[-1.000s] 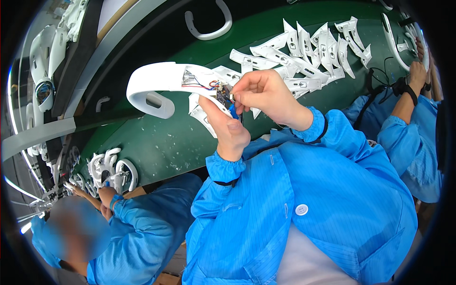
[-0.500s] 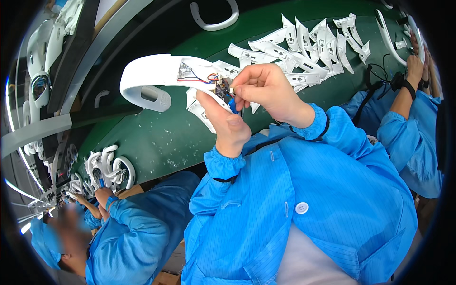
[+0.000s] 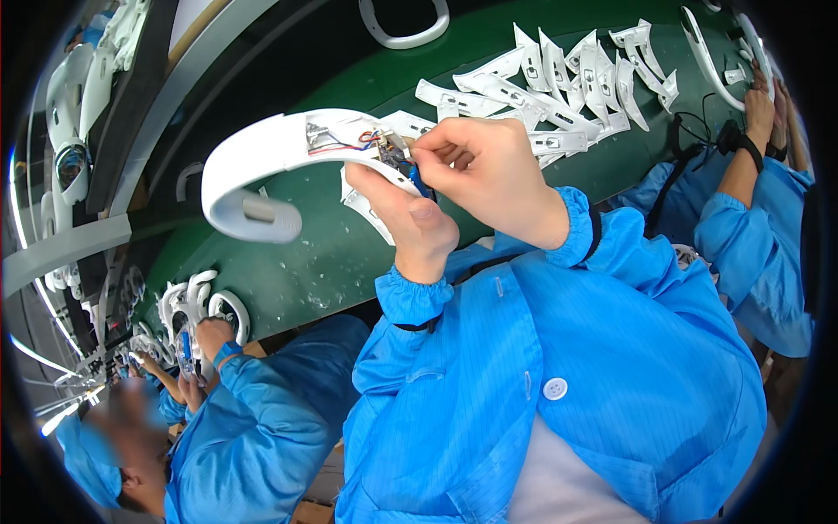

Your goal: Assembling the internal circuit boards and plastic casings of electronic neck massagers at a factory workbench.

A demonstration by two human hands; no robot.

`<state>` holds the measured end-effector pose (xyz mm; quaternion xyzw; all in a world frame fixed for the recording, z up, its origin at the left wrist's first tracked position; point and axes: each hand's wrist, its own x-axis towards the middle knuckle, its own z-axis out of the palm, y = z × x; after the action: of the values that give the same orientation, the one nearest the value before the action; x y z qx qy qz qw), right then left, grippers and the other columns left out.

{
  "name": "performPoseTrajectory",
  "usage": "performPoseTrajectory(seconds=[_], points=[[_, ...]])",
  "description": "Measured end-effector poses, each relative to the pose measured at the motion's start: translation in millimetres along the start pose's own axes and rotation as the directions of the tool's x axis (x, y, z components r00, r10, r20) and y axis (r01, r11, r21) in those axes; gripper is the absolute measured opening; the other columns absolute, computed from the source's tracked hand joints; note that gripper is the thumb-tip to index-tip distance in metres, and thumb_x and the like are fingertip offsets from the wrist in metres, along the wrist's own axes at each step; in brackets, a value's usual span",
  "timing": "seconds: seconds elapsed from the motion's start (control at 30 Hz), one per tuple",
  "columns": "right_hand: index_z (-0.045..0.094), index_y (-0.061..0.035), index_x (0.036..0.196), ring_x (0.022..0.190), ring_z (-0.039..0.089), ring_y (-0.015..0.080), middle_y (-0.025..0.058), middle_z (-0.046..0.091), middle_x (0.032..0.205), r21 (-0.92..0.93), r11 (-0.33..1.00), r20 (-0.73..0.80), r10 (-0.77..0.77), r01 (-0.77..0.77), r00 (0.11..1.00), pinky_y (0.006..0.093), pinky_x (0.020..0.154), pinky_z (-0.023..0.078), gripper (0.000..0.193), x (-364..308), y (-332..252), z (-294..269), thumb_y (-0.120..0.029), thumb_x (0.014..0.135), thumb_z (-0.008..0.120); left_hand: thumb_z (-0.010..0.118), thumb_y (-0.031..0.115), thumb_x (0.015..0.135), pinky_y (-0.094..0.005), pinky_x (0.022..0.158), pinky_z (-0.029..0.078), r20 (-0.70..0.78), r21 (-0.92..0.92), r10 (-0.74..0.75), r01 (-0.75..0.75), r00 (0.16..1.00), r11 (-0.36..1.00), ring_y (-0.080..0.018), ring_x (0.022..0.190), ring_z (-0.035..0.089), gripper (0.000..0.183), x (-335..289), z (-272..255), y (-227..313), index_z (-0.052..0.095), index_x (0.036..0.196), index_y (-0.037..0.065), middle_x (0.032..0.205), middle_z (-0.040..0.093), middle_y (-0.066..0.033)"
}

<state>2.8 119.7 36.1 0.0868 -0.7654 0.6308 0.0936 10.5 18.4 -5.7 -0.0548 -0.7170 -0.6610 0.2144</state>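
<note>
1. White curved plastic shell, hook-shaped at its left end (image 3: 253, 147), is left of the upper centre of the frame, raised over the green tabletop (image 3: 275, 275).
2. Bare left hand (image 3: 415, 229), near the centre, grasps the shell's right end from below.
3. Bare right hand (image 3: 502, 175), just right of it, pinches thumb and index finger together at a small dark circuit board (image 3: 392, 157) in the shell (what sits between the fingertips, if anything, I cannot tell).
4. Thin red and blue wires (image 3: 352, 145) run leftward from the board inside the shell.
5. Curved white plastic panels (image 3: 559, 109) lie clustered at upper right.
6. Co-worker in a blue coat (image 3: 262, 419) sits at lower left, beside looped white plastic parts (image 3: 230, 307).
</note>
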Motion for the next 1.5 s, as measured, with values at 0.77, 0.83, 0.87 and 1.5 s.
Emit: performPoseTrajectory(seconds=[0.77, 0.83, 0.87, 1.5], points=[[0.067, 0.0023, 0.089, 0.065, 0.063, 0.0148, 0.0120, 0.067, 0.077, 0.192, 0.968, 0.225, 0.116, -0.161, 0.967, 0.0244, 0.056, 0.050, 0.017, 0, -1, -21, -0.005, 0.077, 0.058, 0.034, 0.078, 0.074, -0.0352, 0.088, 0.039, 0.010, 0.012, 0.074, -0.074, 0.997, 0.997, -0.0216, 0.103, 0.043, 0.101, -10, -2, -10, 0.011, 0.130, -0.002, 0.117, 0.036, -0.0169], [0.067, 0.0008, 0.087, 0.063, 0.063, 0.0169, 0.0112, 0.066, 0.075, 0.064, 0.997, 0.154, 0.035, -0.045, 0.987, 0.0254, 0.054, 0.050, 0.015, -4, 4, -17, -0.004, 0.075, 0.059, 0.033, 0.079, 0.073, -0.0343, 0.085, 0.039, 0.031, 0.077, 0.086, -0.088, 0.996, 0.993, -0.0201, 0.100, 0.043, 0.101, -9, -1, -8, 0.013, 0.129, -0.003, 0.114, 0.037, -0.0157], [0.067, -0.0006, 0.084, 0.061, 0.063, 0.0190, 0.0103, 0.065, 0.073, -0.072, 0.995, 0.096, -0.059, 0.066, 0.994, 0.0263, 0.053, 0.049, 0.013, -6, 7, -14, -0.004, 0.074, 0.059, 0.033, 0.079, 0.073, -0.0343, 0.085, 0.039, 0.033, 0.074, 0.086, -0.088, 0.996, 0.993, -0.0201, 0.100, 0.043, 0.101, -9, -1, -8, 0.013, 0.129, -0.003, 0.114, 0.037, -0.0157], [0.054, -0.0041, 0.091, 0.078, 0.058, 0.0302, 0.0133, 0.057, 0.084, -0.174, 0.979, 0.660, 0.039, 0.102, 0.750, 0.0378, 0.066, 0.045, 0.012, -42, 120, -20, -0.012, 0.083, 0.052, 0.026, 0.072, 0.082, -0.0348, 0.057, 0.049, 0.190, -0.538, -0.358, 0.402, 0.914, 0.741, -0.0291, 0.067, 0.059, 0.078, -7, -41, 0, 0.037, 0.116, 0.003, 0.086, 0.057, -0.0205]])
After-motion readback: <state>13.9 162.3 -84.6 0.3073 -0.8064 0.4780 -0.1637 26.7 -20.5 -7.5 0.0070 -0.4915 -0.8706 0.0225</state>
